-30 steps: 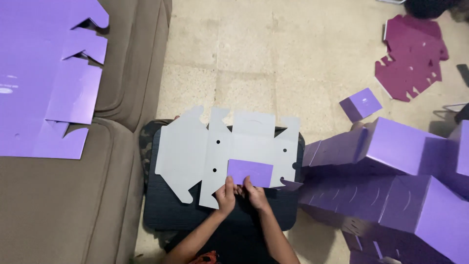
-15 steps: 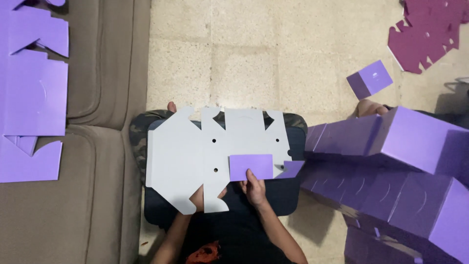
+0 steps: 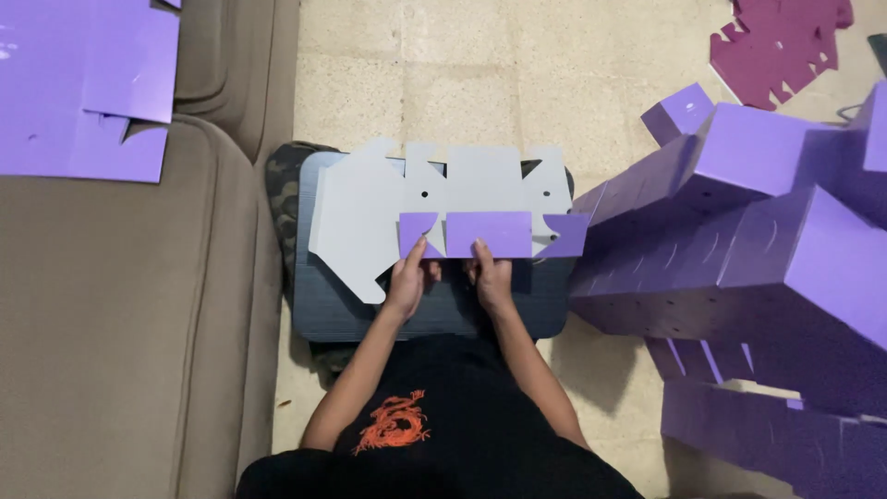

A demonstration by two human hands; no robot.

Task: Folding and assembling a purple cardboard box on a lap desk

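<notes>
A flat die-cut cardboard box blank (image 3: 434,199), grey on the upturned side and purple on the other, lies on a dark board (image 3: 333,305) across my lap. Its near flaps (image 3: 490,233) are folded up and show purple. My left hand (image 3: 407,282) presses the small left flap with fingers on its lower edge. Beside it, my right hand (image 3: 492,277) holds the lower edge of the wide middle flap.
Several flat purple blanks (image 3: 83,83) rest on the beige sofa (image 3: 120,333) at left. A heap of folded purple boxes (image 3: 748,231) fills the right. Dark magenta blanks (image 3: 781,42) lie on the tiled floor (image 3: 480,65) at top right.
The blank has been shifted and more near flaps are folded up, showing purple. My left hand moved from under the blank's edge onto the left flap. The view shifted slightly.
</notes>
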